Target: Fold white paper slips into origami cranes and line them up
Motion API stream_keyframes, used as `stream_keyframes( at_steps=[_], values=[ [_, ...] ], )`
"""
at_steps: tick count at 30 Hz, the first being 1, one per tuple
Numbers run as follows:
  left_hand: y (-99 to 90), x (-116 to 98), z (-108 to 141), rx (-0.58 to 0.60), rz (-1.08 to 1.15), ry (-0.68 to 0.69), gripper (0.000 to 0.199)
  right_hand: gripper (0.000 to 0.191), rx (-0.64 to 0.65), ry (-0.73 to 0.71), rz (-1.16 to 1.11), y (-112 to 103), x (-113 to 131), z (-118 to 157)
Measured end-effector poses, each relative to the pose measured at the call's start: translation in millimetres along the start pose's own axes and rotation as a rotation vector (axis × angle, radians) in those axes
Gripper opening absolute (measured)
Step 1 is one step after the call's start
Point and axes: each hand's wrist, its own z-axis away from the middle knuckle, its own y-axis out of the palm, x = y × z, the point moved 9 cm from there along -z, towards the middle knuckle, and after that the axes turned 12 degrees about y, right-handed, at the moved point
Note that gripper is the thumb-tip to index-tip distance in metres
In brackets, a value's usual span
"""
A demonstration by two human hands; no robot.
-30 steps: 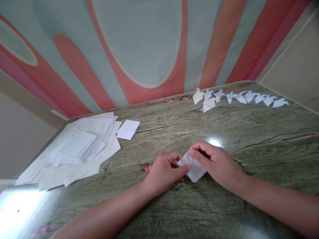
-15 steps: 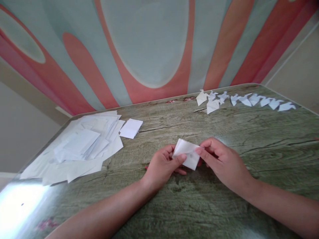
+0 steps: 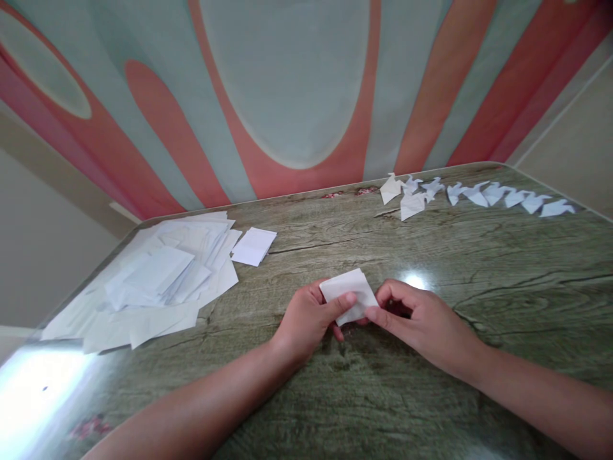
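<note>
A small folded square of white paper (image 3: 345,287) is held just above the table, in front of me. My left hand (image 3: 311,319) grips its left side, thumb flat on top and fingers tucked beneath. At the lower right corner, my right hand (image 3: 421,322) pinches the paper between thumb and fingers; some of those fingertips are hidden behind it. The layers show slightly apart along the top right edge.
A spread pile of white paper sheets (image 3: 215,281) covers the table's left side, folded pieces (image 3: 158,271) on top. Beside it lies a small folded paper stack (image 3: 253,246). Several folded paper birds (image 3: 476,194) line the far right of the wood-grain table (image 3: 306,396).
The folded paper has been turned in my hands, its top edge now rising to the right. My right hand has slid down to the lower right corner.
</note>
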Motion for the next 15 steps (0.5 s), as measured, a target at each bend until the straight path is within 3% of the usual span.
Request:
stream_keyframes(
  at_steps=[5,9,15],
  values=[
    [0.7,-3,5,0.057,-0.318,0.033,0.023,0.033,-0.190,-0.173,-0.019,-19,12,6],
    [7.8,-1,7,0.145,-0.356,0.043,0.024,0.011,-0.190,-0.323,0.138,-14,23,12],
    [10.3,-3,8,0.202,-0.405,0.036,0.021,0.010,-0.136,-0.168,0.120,-10,13,8]
  ],
)
